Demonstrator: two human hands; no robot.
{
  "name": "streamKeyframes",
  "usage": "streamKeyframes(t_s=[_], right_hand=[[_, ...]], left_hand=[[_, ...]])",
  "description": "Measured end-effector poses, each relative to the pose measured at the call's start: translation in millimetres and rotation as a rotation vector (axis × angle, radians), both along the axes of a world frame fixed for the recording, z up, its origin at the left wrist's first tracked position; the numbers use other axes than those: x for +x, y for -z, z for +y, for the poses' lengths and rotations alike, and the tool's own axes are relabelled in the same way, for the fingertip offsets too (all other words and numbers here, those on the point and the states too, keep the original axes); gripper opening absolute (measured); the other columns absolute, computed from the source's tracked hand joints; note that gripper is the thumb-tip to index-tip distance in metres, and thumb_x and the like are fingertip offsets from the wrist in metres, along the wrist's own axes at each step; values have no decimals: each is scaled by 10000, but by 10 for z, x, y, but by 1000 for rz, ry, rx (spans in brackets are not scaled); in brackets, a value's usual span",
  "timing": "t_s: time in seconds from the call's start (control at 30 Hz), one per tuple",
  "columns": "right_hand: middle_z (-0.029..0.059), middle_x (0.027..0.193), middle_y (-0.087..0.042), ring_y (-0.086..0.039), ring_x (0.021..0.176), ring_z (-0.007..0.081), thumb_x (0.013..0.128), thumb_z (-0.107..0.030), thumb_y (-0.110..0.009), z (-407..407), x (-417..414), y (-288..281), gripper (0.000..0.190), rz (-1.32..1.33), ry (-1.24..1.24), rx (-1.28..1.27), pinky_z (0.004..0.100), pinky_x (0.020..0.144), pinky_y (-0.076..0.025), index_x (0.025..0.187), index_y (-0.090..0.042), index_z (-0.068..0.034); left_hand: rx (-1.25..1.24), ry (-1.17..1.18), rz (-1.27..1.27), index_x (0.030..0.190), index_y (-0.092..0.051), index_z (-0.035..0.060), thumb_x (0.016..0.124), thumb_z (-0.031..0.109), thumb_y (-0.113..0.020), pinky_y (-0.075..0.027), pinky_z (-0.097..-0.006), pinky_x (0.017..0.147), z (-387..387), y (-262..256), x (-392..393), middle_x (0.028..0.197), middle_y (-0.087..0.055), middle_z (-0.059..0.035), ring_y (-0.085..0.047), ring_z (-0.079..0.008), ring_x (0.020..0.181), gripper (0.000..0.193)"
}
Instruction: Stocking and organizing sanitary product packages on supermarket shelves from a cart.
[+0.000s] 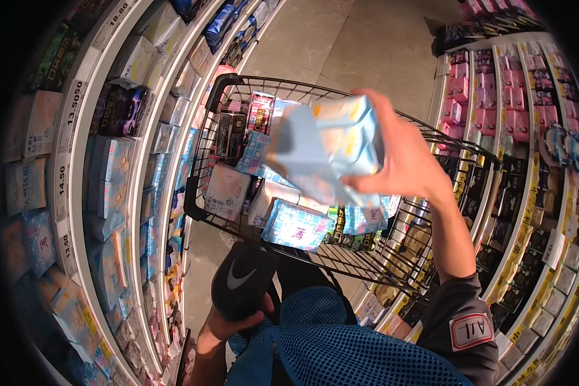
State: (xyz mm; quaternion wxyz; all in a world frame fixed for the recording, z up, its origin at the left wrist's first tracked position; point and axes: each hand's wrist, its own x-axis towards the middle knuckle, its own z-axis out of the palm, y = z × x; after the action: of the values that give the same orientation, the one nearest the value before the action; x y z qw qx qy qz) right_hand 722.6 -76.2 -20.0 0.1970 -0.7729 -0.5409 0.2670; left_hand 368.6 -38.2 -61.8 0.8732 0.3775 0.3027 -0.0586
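Note:
Above a black wire shopping cart [376, 277], my right hand [405, 159] grips light-blue and yellow packages [347, 125], blurred and close together; I cannot tell exactly how many. Low in front of my body, my left hand [227, 321] is closed around a black item with a Nike swoosh [236, 280], which I cannot name surely. In the cart lie several packs of what look like sanitary pads: a blue checked pack [296, 225] at the near side, a white and pink pack [226, 191] at the left, and a red and black pack [260, 111] at the far side.
Tall shelves with white edges [137, 193] hold similar packs close on the left. On the right, another shelf run carries pink packs [487, 96] and dark packages [511, 178]. Grey floor tiles [357, 43] show beyond the cart.

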Motion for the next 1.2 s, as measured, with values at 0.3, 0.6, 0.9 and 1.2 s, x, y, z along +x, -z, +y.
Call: streamKeyframes(t_s=[0.3, 0.6, 0.9, 1.2], right_hand=[[175, 953, -487, -494, 856, 325, 599, -379, -672, -18, -757, 686, 847, -251, -129, 82, 412, 784, -393, 1280, -329, -10], [242, 1193, -437, -457, 1054, 397, 642, -450, -668, 10, -338, 951, 822, 66, -52, -13, 432, 900, -375, 1280, -351, -40], [202, 1199, -427, -435, 1076, 368, 764, -275, -617, -532, -412, 1118, 516, -282, 194, 246, 425, 904, -351, 1170, -447, -6], [218, 1322, -278, -254, 1235, 382, 591, -240, -723, -405, -308, 1611, 831, -502, 248, 138, 526, 1008, -188, 1288, -318, -39]], left_hand=[[-9, -51, 28, 1169, -467, 26, 696, 18, -648, -426, -291, 765, 6, 22, 21, 895, -578, -72, -545, -153, 845, 507], [-33, -99, 33, 1179, -463, 28, 697, 29, -655, -426, -293, 758, -16, 61, -59, 884, -578, -76, -544, -158, 837, 519], [-36, -148, 72, 1091, -510, 15, 692, 44, -666, -425, -290, 758, -25, 54, -83, 884, -588, -75, -550, -155, 843, 429], [-10, -108, 105, 1031, -542, 17, 692, 57, -666, -424, -286, 754, -13, 75, -39, 872, -593, -72, -549, -144, 832, 363]])
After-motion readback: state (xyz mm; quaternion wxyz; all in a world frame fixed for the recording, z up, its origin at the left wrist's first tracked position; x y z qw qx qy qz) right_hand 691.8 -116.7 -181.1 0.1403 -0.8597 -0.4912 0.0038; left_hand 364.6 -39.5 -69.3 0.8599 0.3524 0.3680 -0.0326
